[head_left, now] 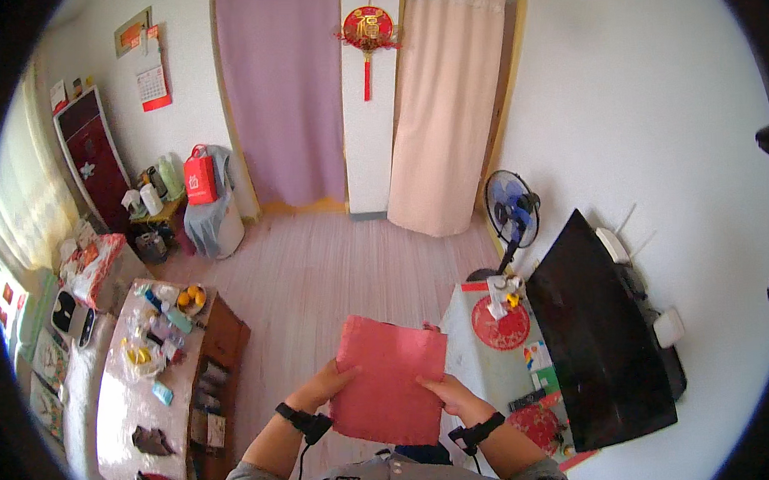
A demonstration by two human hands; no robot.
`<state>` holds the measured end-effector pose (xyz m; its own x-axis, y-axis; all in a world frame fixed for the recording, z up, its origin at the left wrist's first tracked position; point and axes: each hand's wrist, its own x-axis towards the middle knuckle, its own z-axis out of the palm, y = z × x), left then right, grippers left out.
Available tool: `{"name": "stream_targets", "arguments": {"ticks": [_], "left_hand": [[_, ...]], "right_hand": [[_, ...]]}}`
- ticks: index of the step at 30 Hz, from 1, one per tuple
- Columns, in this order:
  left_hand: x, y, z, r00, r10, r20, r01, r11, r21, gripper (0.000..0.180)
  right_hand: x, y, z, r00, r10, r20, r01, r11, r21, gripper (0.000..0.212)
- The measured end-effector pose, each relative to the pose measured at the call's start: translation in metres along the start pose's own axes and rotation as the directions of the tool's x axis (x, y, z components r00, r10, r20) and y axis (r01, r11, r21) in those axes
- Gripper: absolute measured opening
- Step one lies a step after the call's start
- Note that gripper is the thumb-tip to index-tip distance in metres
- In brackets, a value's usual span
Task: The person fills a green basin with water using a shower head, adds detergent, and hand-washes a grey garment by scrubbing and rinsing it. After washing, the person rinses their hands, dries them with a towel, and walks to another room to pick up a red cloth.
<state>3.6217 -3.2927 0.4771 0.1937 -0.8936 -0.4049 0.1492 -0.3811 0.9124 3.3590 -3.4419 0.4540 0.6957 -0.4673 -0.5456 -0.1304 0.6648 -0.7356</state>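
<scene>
A roughly square pink cloth hangs in front of my body, spread flat and tilted slightly. My left hand grips its left edge, the thumb lying on the front face. On the opposite edge my right hand pinches the cloth, thumb in front too. Behind the cloth the other fingers of both hands are mostly hidden. Each wrist wears a black strap with a small device and a cable.
Along the left runs a low table with fruit, bottles and bags. On the right a white-covered cabinet carries a large black television. A standing fan is beyond it. Curtained doorways and a draped stool with a red bag stand farther off.
</scene>
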Motion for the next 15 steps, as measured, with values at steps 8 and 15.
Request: {"name": "stream_targets", "arguments": {"ticks": [8, 15], "left_hand": [[0.278, 0.105, -0.055, 0.997, 0.075, -0.035, -0.065, 0.971, 0.230, 0.055], [0.443, 0.188, -0.138, 0.981, 0.121, -0.152, -0.041, 0.895, 0.444, 0.055]], "right_hand": [[0.209, -0.154, -0.076, 0.985, -0.134, -0.110, 0.107, 0.969, -0.221, 0.052], [0.384, -0.289, -0.087, 0.985, -0.163, -0.062, 0.140, 0.949, -0.282, 0.045]]}}
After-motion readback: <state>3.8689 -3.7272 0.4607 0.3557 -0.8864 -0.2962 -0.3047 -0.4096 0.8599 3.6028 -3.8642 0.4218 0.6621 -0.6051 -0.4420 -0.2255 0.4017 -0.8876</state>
